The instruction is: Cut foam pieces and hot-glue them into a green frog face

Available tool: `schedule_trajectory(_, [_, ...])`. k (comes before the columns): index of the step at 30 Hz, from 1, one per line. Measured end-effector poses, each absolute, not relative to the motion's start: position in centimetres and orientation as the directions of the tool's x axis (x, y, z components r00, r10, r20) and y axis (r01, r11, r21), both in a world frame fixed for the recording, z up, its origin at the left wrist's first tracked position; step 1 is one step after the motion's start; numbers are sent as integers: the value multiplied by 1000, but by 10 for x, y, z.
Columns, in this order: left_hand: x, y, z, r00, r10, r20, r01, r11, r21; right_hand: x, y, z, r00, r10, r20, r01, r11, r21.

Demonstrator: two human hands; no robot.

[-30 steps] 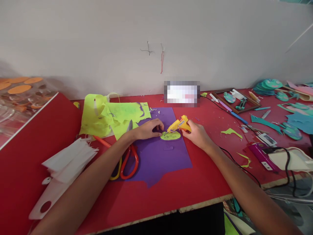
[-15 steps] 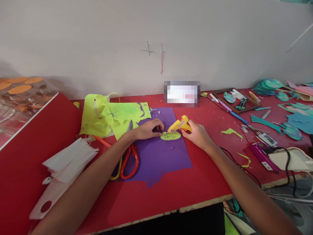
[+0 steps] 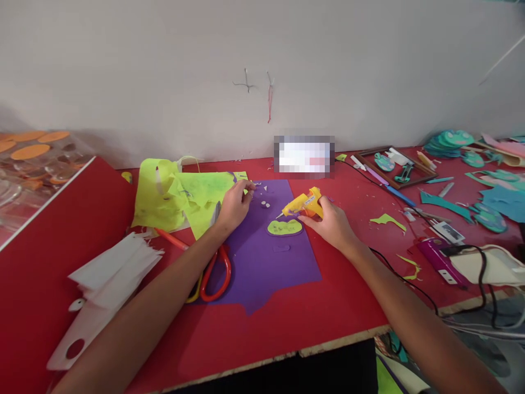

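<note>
- In the head view, I am seeing the green piece (image 3: 284, 227) lying on the purple sheet (image 3: 262, 268) on the desk (image 3: 287, 334), a purple rim already showing around it.
- I am judging the work part-done: a purple strip (image 3: 281, 248) and two white dots (image 3: 266, 204) are lying loose, apart from the piece.
- The right hand (image 3: 334, 223) is gripping the glue gun (image 3: 303, 203), its nozzle pointing at the piece's far edge; I am not making out any contact.
- The left hand (image 3: 237, 205) is holding its fingers close together near some scraps (image 3: 257, 185); I cannot tell whether it is pinching anything.
- Compared with half a second ago, the left hand is sitting farther from the piece, and the nozzle is hanging farther back.
</note>
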State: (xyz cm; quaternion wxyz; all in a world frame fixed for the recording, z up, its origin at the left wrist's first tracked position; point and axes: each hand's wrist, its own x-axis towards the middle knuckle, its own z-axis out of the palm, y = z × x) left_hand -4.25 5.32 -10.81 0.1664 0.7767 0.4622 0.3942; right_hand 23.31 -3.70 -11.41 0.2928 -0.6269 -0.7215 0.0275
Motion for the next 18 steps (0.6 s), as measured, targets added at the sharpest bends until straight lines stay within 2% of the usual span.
schedule_trajectory(3, [-44,54,-110,249,858,450,621,-498,605,228,-40,-114,-67,912,405,905,227,-361])
schedule_trajectory(7, [-41,51,-113,394,852,345,655,-524,544,226,-40,-114,-51,881,470,910,235,-343])
schedule_trajectory(13, [-41,48,-117,555,781,288,663,-624,415,228,-39,-115,-55,912,406,922,203,-330])
schedule_trajectory(18, [-41,48,-115,543,791,282,663,-610,435,228,-39,-112,-20,920,391,919,170,-355])
